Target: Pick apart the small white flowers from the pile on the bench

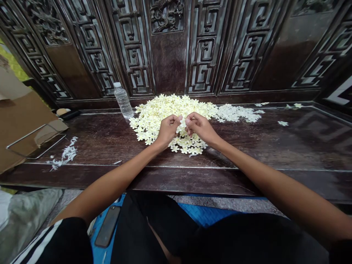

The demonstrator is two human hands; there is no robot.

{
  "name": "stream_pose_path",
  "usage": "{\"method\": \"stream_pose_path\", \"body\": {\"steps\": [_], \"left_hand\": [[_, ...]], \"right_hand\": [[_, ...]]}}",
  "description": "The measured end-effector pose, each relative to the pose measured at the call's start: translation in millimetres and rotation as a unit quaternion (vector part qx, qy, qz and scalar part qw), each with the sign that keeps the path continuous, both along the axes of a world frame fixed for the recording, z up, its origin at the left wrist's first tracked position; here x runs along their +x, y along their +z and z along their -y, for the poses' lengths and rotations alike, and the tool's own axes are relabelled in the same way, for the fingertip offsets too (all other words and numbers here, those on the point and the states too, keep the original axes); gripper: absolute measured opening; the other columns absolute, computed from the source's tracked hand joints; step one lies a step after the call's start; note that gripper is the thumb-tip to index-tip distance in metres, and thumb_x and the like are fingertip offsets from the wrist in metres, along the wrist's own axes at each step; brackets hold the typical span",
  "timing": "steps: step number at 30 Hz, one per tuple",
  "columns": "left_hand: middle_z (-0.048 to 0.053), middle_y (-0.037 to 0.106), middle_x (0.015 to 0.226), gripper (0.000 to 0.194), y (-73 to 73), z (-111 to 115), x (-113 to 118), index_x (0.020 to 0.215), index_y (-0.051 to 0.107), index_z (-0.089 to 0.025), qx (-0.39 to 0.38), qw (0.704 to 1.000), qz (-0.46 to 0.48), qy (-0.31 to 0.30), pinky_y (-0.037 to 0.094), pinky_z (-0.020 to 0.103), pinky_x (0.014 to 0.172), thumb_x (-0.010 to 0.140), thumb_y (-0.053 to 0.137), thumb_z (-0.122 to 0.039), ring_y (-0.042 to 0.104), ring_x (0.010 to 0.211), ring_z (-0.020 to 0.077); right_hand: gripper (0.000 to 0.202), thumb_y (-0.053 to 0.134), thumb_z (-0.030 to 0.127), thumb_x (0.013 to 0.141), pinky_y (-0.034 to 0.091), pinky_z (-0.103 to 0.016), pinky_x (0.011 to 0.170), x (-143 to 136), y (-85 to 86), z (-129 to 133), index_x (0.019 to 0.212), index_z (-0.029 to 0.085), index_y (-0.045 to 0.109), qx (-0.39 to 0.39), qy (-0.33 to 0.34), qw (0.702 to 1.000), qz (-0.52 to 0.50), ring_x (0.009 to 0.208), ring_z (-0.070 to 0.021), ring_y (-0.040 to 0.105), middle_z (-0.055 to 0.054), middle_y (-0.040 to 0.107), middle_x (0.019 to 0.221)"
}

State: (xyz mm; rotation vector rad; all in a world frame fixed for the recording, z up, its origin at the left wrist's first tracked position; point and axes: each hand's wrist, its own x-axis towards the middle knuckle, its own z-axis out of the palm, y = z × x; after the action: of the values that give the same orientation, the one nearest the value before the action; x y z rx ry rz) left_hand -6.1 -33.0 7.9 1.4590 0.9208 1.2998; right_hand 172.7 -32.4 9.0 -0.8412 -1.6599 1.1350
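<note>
Both hands, left hand (167,129) and right hand (200,126), pinch one small cream flower (183,122) above the cream flower heap (167,110) on the dark wooden table (275,146).

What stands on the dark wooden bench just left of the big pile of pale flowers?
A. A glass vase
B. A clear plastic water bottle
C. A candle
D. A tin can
B: a clear plastic water bottle with a white cap stands upright at the left edge of the flower pile, near the carved back of the bench.
</note>
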Motion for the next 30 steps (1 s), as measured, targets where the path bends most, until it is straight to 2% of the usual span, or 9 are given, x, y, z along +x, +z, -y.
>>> {"method": "stream_pose_path", "body": {"steps": [5,10,16,20,22,26,28,30], "left_hand": [[0.0,0.05,0.077,0.05,0.7,1.4,0.5,0.079,0.058,-0.019,0.019,0.999,-0.021,-0.026,0.038,0.021,0.045,0.088,0.071,-0.067,0.04,0.057,0.0088],[0.0,0.048,0.078,0.05,0.3,0.8,1.9,0.079,0.057,-0.019,0.02,0.999,-0.02,-0.02,0.039,0.022,0.045,0.089,0.07,-0.067,0.041,0.058,0.0094],[-0.002,0.047,0.077,0.052,-1.2,-0.2,3.2,0.079,0.055,-0.019,-0.01,0.999,0.012,-0.028,0.036,0.019,0.045,0.088,0.072,-0.067,0.035,0.055,0.0063],[-0.003,0.044,0.075,0.054,-4.7,-0.3,3.7,0.081,0.057,-0.018,-0.021,0.998,0.022,-0.058,0.035,0.019,0.045,0.085,0.073,-0.07,0.036,0.056,0.0065],[-0.003,0.042,0.075,0.056,-6.7,-0.8,4.1,0.082,0.058,-0.018,-0.022,0.998,0.021,-0.055,0.036,0.019,0.045,0.085,0.073,-0.071,0.035,0.056,0.0061],[-0.003,0.04,0.076,0.056,-8.4,-2.0,3.9,0.083,0.059,-0.017,-0.026,0.999,0.018,-0.035,0.038,0.018,0.045,0.085,0.072,-0.072,0.033,0.056,0.0056],[-0.003,0.039,0.076,0.053,-7.9,-1.8,3.4,0.085,0.061,-0.018,-0.02,0.999,0.013,-0.035,0.04,0.018,0.045,0.087,0.071,-0.07,0.034,0.056,0.0062],[-0.002,0.042,0.076,0.052,-6.9,-1.0,3.1,0.086,0.063,-0.018,-0.008,1.0,-0.003,-0.03,0.042,0.019,0.046,0.088,0.069,-0.069,0.036,0.057,0.0072]], "right_hand": [[0.054,0.08,0.072,0.08,0.05,-0.025,0.046,-2.0,-0.3,1.5,0.087,0.023,0.057,0.013,-0.009,1.0,-0.015,0.054,-0.0134,0.061,0.002,0.064,0.068],[0.054,0.085,0.069,0.077,0.046,-0.025,0.044,-2.0,0.6,1.2,0.082,0.021,0.061,0.031,-0.033,0.999,-0.03,0.048,-0.0127,0.061,-0.001,0.069,0.068],[0.056,0.085,0.071,0.075,0.042,-0.024,0.04,-0.9,-0.1,-1.2,0.084,0.021,0.061,-0.011,-0.013,0.999,-0.042,0.046,-0.0153,0.064,-0.002,0.073,0.069],[0.055,0.082,0.07,0.079,0.047,-0.027,0.044,-3.1,-1.1,0.3,0.087,0.021,0.057,-0.023,-0.018,1.0,0.01,0.047,-0.0158,0.064,-0.001,0.071,0.069],[0.053,0.081,0.067,0.081,0.051,-0.029,0.05,-4.2,-1.8,1.3,0.092,0.023,0.054,0.003,-0.044,0.999,0.028,0.051,-0.0158,0.063,0.0,0.069,0.073],[0.048,0.079,0.063,0.086,0.051,-0.032,0.069,-4.0,0.5,3.3,0.091,0.024,0.052,0.142,-0.143,0.977,0.077,0.075,-0.0179,0.062,-0.001,0.065,0.088],[0.047,0.069,0.068,0.093,0.048,-0.034,0.075,-3.3,3.3,4.4,0.085,0.023,0.056,0.188,-0.154,0.962,0.124,0.083,-0.0202,0.059,-0.004,0.064,0.089],[0.056,0.052,0.073,0.099,0.046,-0.036,0.077,-3.1,5.9,5.6,0.082,0.021,0.062,0.197,-0.139,0.958,0.156,0.085,-0.0218,0.058,-0.007,0.064,0.091]]}}
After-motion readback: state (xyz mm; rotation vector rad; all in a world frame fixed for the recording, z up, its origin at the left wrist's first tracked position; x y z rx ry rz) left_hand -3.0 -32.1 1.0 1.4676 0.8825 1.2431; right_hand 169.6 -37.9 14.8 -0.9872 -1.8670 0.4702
